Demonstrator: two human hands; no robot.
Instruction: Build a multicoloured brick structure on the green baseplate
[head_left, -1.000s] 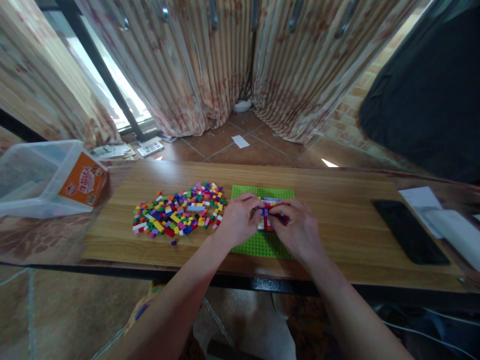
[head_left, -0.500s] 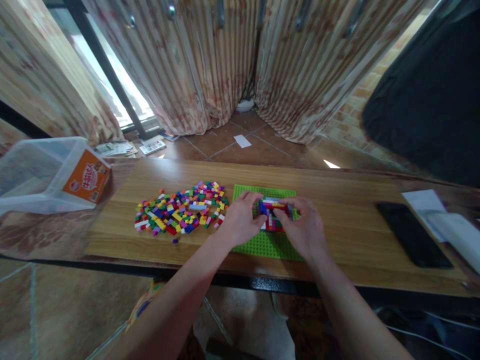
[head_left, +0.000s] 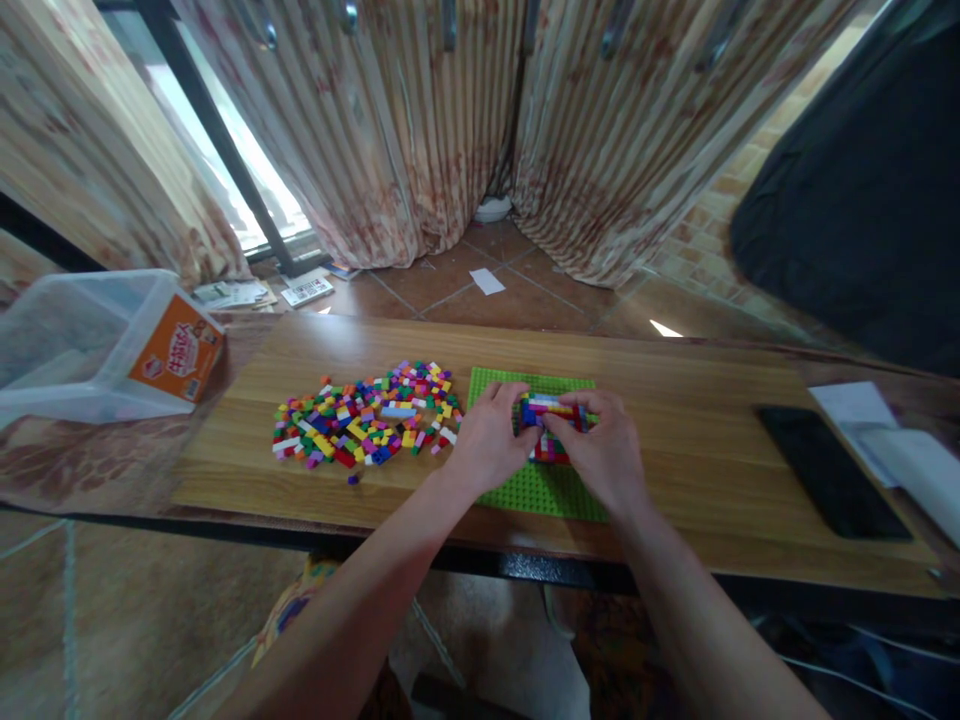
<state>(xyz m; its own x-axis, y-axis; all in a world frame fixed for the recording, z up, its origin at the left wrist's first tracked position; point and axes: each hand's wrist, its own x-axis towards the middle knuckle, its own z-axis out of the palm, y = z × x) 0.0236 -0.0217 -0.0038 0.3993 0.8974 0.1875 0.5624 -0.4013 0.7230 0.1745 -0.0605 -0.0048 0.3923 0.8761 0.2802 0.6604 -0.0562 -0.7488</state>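
Note:
A multicoloured toy brick build (head_left: 553,453) sits on the green studded baseplate (head_left: 536,497), partly covered by my fingers. My left hand (head_left: 496,436) is closed around its left side, with the thumb at the build's near left part. From the right, my right hand (head_left: 604,452) grips the build, its thumb reaching across the middle and its fingers curled along the far right edge. The two thumbs nearly meet over the bricks. Whether a small loose brick lies under them I cannot make out.
Loose coloured bricks (head_left: 367,415) lie in a heap left of the baseplate on the wooden table (head_left: 697,460). A clear plastic box (head_left: 90,345) with an orange label stands at the far left. A black phone-like slab (head_left: 829,472) and white papers (head_left: 855,410) lie at the right.
My left hand has shifted slightly, its thumb moving rightward over the build toward my right thumb. Both hands stay at the build. The whole view has moved a little.

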